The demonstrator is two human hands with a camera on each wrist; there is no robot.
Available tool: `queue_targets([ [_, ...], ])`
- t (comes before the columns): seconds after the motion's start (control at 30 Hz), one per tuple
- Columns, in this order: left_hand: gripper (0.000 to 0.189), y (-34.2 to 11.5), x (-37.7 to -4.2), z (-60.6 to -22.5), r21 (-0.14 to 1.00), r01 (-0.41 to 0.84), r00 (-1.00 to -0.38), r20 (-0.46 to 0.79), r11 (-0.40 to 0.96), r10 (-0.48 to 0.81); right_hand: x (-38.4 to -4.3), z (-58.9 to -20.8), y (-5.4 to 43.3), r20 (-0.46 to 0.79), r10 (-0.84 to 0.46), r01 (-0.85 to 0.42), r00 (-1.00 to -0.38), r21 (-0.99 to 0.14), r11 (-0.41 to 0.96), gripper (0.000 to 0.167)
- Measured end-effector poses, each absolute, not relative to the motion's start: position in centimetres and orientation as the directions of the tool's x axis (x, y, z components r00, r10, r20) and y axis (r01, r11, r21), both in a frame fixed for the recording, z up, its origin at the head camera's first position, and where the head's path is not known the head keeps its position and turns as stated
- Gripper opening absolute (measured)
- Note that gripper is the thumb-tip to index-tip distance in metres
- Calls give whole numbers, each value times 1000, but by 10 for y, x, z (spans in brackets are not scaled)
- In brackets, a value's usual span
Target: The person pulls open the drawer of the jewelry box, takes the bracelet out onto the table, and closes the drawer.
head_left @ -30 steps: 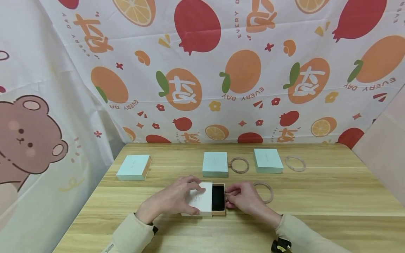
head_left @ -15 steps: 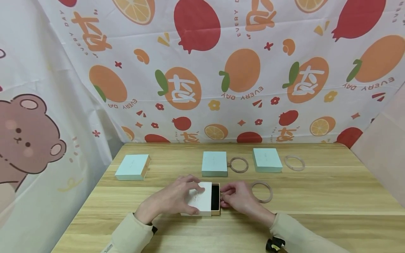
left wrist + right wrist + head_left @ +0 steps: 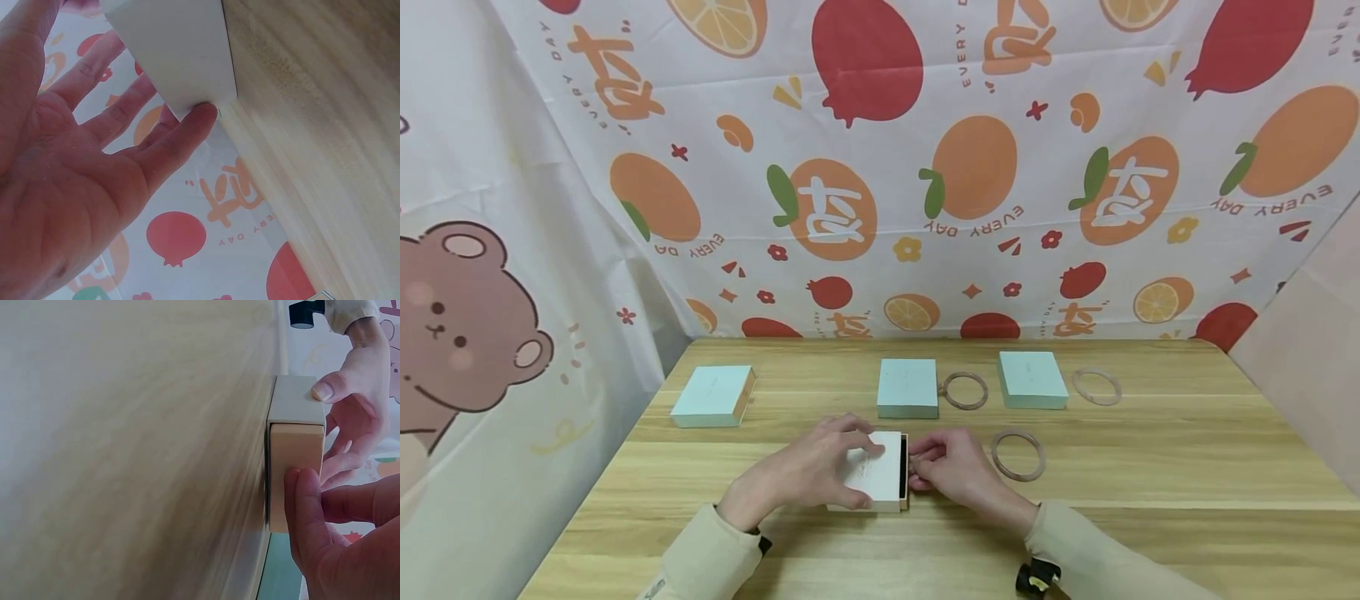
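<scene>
A pale sliding jewelry box lies on the table, its tan inner drawer out by a narrow strip that shows a dark lining. My left hand holds the outer sleeve from the left, thumb on the near side and fingers over the top and far side. At the right end is my right hand; its bent fingers and thumb meet in a pinch at the middle of the drawer front, and the fingertips hide what is between them. A brownish bangle lies just right of that hand.
Behind stand three pale blue boxes: one at left, one in the middle, one at right. A bangle lies beside the middle box, and a paler bangle beside the right one. A fruit-print cloth hangs behind the wooden table.
My right hand has moved left and slid the drawer into the sleeve, so the dark lining has shrunk to a thin strip. The left hand has stayed in place on the sleeve.
</scene>
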State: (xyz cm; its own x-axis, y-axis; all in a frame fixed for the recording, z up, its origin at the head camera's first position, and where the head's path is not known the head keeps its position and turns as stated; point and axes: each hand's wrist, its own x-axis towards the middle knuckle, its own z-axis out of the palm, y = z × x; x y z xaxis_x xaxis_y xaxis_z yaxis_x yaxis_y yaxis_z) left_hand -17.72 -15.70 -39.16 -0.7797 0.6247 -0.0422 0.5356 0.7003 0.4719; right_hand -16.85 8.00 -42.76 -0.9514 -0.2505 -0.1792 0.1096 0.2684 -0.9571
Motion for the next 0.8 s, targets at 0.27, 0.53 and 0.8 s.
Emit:
queue_targets([
  [0.27,56,-157,-177,-392,470,532,-784,-39,704,619,-168,-426,75,-183,-253,113,-950,-957,267,16],
  [0.53,55,-157,-178,-395,469,537,-784,-29,701,620,-169,-427,74,-198,-256,126,-946,-954,273,15],
  [0.8,55,-157,-177,-394,465,533,-788,-33,707,615,-170,-429,71,-192,-251,125,-949,-957,262,14],
])
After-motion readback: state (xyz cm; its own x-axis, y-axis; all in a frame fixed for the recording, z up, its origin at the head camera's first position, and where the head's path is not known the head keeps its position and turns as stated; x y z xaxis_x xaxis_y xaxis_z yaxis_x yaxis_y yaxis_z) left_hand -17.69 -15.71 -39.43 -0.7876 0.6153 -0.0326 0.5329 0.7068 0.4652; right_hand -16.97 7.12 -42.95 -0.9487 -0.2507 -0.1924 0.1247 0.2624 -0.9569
